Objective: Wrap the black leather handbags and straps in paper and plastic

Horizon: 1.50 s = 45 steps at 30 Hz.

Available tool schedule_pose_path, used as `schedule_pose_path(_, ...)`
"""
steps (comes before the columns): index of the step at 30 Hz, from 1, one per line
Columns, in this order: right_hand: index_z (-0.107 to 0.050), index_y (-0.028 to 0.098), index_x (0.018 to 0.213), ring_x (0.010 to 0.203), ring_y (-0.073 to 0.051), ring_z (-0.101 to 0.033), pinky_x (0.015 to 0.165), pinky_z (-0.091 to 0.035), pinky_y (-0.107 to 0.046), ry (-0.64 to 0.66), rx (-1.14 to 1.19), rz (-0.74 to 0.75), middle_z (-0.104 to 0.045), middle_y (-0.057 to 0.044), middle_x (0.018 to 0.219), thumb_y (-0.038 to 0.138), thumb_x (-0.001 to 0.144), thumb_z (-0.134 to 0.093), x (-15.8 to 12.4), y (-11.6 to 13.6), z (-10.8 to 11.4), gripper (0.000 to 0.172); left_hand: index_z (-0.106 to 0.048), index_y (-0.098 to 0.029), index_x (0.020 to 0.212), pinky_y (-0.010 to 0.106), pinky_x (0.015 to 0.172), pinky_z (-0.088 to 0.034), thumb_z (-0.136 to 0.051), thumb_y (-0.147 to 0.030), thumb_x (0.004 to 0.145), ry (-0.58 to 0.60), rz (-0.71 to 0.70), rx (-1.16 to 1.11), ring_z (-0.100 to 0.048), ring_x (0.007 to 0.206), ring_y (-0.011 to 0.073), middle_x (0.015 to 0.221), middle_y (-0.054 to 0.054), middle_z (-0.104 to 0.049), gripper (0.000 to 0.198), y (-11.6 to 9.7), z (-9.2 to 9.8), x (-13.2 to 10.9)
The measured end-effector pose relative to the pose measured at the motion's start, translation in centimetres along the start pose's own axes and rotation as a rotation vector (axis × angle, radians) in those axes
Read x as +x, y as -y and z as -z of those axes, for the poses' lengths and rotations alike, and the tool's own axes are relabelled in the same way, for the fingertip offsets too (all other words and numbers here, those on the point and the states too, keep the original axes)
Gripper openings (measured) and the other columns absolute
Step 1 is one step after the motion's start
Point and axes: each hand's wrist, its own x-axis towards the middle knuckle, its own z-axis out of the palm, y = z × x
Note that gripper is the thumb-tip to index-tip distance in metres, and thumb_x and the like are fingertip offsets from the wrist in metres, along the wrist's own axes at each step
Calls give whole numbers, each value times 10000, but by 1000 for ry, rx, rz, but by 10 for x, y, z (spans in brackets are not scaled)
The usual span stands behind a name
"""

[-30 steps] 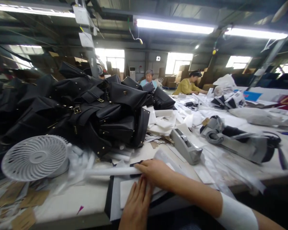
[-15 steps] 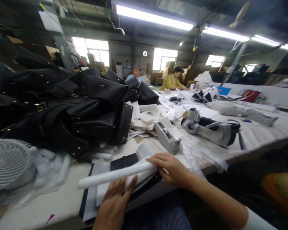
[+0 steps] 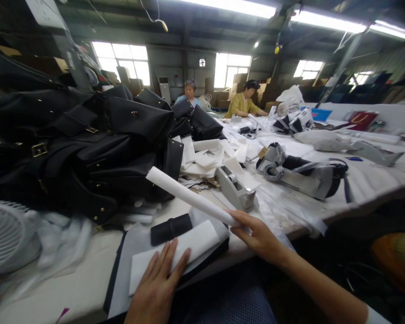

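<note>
My right hand (image 3: 256, 234) is closed around one end of a white foam tube (image 3: 192, 195), which slants up and to the left above the table. My left hand (image 3: 158, 274) lies with fingers stretched out on a folded white foam sheet (image 3: 195, 243). Under that sheet is a black bag (image 3: 112, 265) lying flat at the table edge, partly covered by pale grey wrapping paper (image 3: 135, 238). A black strap-like piece (image 3: 171, 228) rests on the paper just beyond the foam sheet.
A high pile of black bags (image 3: 121, 153) stands at the left, behind a white fan (image 3: 5, 238). A grey tape dispenser (image 3: 235, 186) stands beyond my right hand. A partly wrapped bag (image 3: 303, 173) lies farther right. Two people (image 3: 245, 101) work across the table.
The foam tube has swung from lying low across the sheet to slanting upward, its free end now farther away. My left hand stays on the foam sheet. The view has shifted slightly.
</note>
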Motion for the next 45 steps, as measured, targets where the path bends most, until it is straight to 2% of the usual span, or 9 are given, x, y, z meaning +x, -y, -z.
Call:
schedule_pose_path(5,-619,281,1276,1049,-198,-646,917,-532,-312,-11,-153,121,-682,-68,1140,278,951,-571,-43,1,22,328,-237,-295,1514,406,1037,-487,-383,-21,877,115,5,-150,-463,1344,255,1522,107,-406,709,9,-6,-1)
schedule_pose_path(9,-674,285,1185,1013,-214,-622,958,-487,-416,52,-342,279,-673,-66,1077,232,938,-581,-70,3,18,269,-230,-385,1500,386,1045,-471,-412,55,772,411,57,-368,-423,1366,243,1570,64,-302,870,24,16,17)
schedule_pose_path(13,-661,269,1214,983,-210,-595,939,-460,-426,13,-422,390,-659,-64,1050,145,926,-560,-71,8,-4,329,-279,-402,1483,404,1084,-423,-455,8,780,664,75,-559,-472,1333,245,1569,38,-302,832,45,48,49)
schedule_pose_path(19,-679,213,1172,960,-218,-578,872,-455,-387,-179,-480,412,-677,-74,1041,132,939,-521,-47,12,-57,293,-256,-403,1490,403,1090,-401,-506,-137,858,742,-50,-669,-487,1322,259,1562,30,-317,730,67,60,69)
schedule_pose_path(27,-721,221,1028,919,-230,-616,825,-509,-369,-391,-529,268,-719,-59,936,165,955,-493,-40,20,-96,245,-301,-388,1479,426,1059,-439,-686,-342,816,618,45,-541,-494,1317,287,1549,75,-359,768,46,57,51)
schedule_pose_path(30,-696,186,1108,950,-225,-644,873,-559,-366,-394,-467,319,-736,-73,969,122,961,-473,-45,17,-94,275,-260,-355,1497,385,1041,-467,-715,-115,718,454,75,-367,-467,1340,259,1554,99,-351,933,27,41,30)
schedule_pose_path(37,-654,156,1188,1104,-175,-637,1023,-514,-329,-261,-471,568,-739,-64,1089,129,992,-451,-48,17,-67,283,-200,-258,1526,387,1033,-480,-455,37,731,148,-43,-79,-435,1359,246,1552,144,-343,885,10,10,4)
schedule_pose_path(41,-498,208,1405,1390,-255,-407,1169,-334,-502,-95,-695,565,-551,-51,1421,103,989,-434,-21,20,-51,433,-223,-240,1521,371,1018,-496,-405,33,777,73,-69,3,-444,1355,237,1520,159,-399,813,10,9,5)
schedule_pose_path(45,-493,158,1407,1325,-255,-496,1084,-471,-449,58,-704,589,-539,-70,1429,150,1004,-420,-3,13,-51,410,-227,-250,1519,367,1010,-506,-382,50,754,60,-87,33,-449,1353,235,1499,147,-437,836,18,11,8)
